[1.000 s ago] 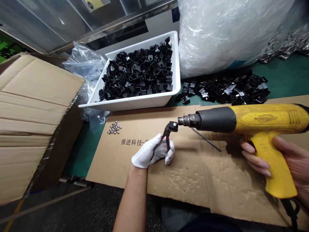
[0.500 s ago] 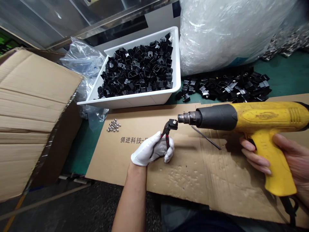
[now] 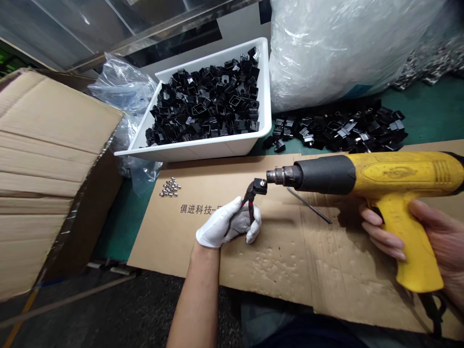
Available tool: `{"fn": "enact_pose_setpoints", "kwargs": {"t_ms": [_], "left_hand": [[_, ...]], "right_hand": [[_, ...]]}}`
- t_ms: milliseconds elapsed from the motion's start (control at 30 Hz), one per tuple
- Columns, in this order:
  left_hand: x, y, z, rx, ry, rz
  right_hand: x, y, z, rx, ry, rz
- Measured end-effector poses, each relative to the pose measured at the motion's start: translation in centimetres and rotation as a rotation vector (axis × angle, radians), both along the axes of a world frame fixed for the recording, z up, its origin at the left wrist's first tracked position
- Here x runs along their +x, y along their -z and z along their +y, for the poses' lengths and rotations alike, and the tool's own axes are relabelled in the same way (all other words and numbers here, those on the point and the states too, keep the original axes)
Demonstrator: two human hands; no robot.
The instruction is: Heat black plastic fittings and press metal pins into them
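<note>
My left hand (image 3: 232,223), in a white glove, is closed round the handles of pliers (image 3: 251,199). The pliers' jaws hold a small black plastic part (image 3: 259,186) with a silvery metal piece on it. My bare right hand (image 3: 409,237) grips the handle of a yellow heat gun (image 3: 402,176). Its metal nozzle points left and ends right beside the black part; whether they touch I cannot tell. A thin metal rod (image 3: 310,206) lies on the cardboard sheet (image 3: 275,270) below the nozzle.
Small metal pieces (image 3: 170,187) lie on the cardboard's left. Behind stands a white tray (image 3: 188,153) of black parts. More black parts (image 3: 348,128) lie beside it, before a large plastic bag (image 3: 348,48). A cardboard box (image 3: 50,169) stands at left.
</note>
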State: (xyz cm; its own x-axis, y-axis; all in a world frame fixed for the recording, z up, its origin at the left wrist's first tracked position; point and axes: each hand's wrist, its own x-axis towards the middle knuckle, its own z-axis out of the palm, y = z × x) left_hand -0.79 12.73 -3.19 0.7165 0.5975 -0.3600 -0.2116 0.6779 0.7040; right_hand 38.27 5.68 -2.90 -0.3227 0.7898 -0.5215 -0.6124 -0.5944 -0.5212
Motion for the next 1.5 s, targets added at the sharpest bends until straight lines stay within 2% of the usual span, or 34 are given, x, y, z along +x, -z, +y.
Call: {"fn": "enact_pose_setpoints", "kwargs": {"t_ms": [367,633,1200,1500], "left_hand": [[-0.4,0.1,0.1,-0.022,0.046,0.003],[-0.9,0.1,0.2,-0.099,0.079,-0.061],[-1.7,0.4,-0.3,-0.134,0.132,-0.077],[-1.7,0.3,-0.6,-0.102,0.174,-0.039]], "right_hand": [[0.6,0.4,0.0,0.068,-0.084,0.066],[0.6,0.7,-0.2,0.097,-0.046,0.056],[0.5,0.6,-0.2,0.075,-0.075,0.081],[0.9,1.1,-0.5,0.071,-0.116,0.139]]}}
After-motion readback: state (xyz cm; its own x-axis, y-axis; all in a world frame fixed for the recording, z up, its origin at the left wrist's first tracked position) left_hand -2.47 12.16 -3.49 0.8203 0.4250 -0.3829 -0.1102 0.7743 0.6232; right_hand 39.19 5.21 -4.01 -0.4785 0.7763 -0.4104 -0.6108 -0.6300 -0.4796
